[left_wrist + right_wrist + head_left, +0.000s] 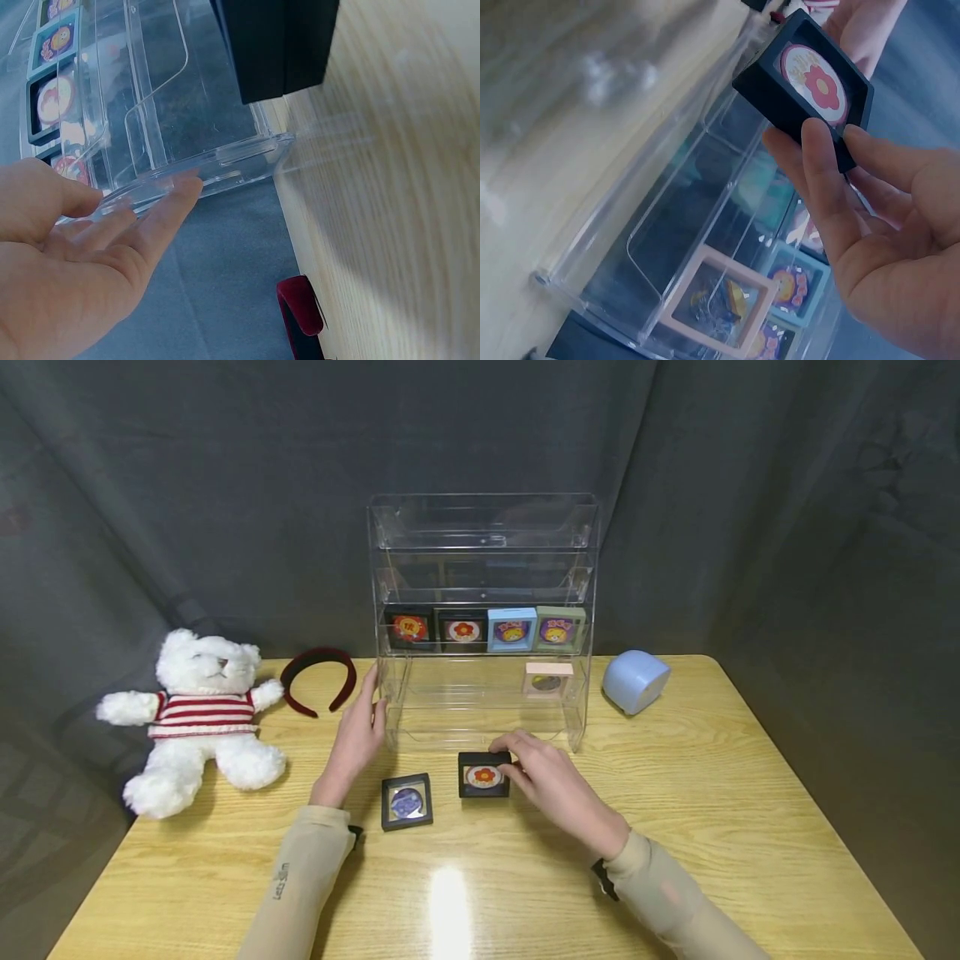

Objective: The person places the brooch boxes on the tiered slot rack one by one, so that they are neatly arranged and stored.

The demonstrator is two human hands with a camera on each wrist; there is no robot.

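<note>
In my right hand (551,781) is a small black display frame (483,787) with a red-flower badge, pinched by its edge between thumb and fingers. The right wrist view shows the same frame (802,82) tilted, its badge facing outward. A clear acrylic tiered rack (480,739) stands just behind it. With fingers fairly straight, my left hand (360,735) touches the rack's left side panel; the left wrist view has the fingertips against the clear panel (247,157). Another black frame (407,802) with a blue-purple badge lies flat on the table between the hands.
On the rack's middle tier sit several framed badges, in black (409,628), blue (512,631) and green frames (560,631). A pink frame (547,680) occupies the tier below. Left are a white teddy bear (206,718) and dark-red headband (318,653); right, a light-blue rounded object (635,681).
</note>
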